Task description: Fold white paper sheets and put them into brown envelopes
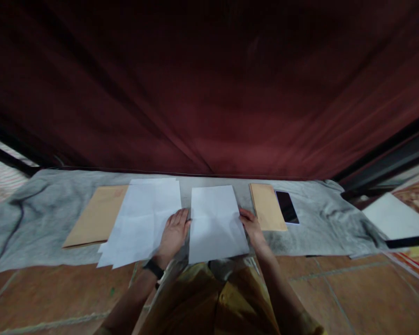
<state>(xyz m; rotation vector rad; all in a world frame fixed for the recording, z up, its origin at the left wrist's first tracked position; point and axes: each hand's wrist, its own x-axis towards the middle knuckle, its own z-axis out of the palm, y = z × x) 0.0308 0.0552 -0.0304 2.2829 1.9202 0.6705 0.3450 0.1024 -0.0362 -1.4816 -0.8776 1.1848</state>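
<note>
A white sheet of paper with a faint crease across it lies in front of me. My left hand, dark band on the wrist, rests at its left edge with fingers stretched out and thumb beside the paper. On the opposite edge, the bent fingers and thumb of my right hand close on the sheet. Several overlapping white sheets are fanned out to the left, partly under my left hand. They touch a large brown envelope. Just beyond my right hand lies a small stack of brown envelopes.
A dark-screened phone lies beside the small envelopes. Everything rests on a grey cloth over a low narrow surface. Dark red fabric rises behind it. Tiled floor shows in front, and printed papers at far right.
</note>
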